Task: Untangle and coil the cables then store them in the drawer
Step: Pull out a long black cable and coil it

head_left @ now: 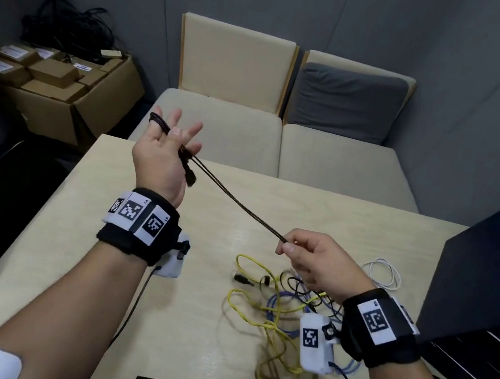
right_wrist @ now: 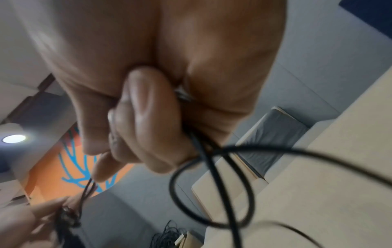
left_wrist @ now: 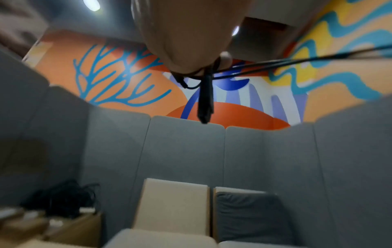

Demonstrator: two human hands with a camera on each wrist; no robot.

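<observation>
Head view: the coiling step is judged to be in hand. A black cable (head_left: 233, 201) is looped over the spread fingers of the raised left hand (head_left: 161, 153), its plug hanging by the palm, and is drawn taut as a doubled strand to the right hand (head_left: 313, 260), where it is pinched between thumb and curled fingers. The left grip is otherwise wide open (fingers splayed as a former). The remaining tangle (head_left: 282, 302) of yellow, blue and black cables lies on the surface (head_left: 69, 257), a white cable (head_left: 384, 273) beside it. The next move is judged to call for another turn carried round the left fingers with tension kept. The dark drawer unit (head_left: 489, 265) is cut off at the right edge; whether a drawer is open cannot be told.

Left wrist view: the cable (left_wrist: 204, 94) is seen wrapped at the fingers; the fingertips are out of frame.

Right wrist view: blurred; the fingers (right_wrist: 144, 117) are curled round the cable (right_wrist: 212, 184), whose slack is looped below.
</observation>
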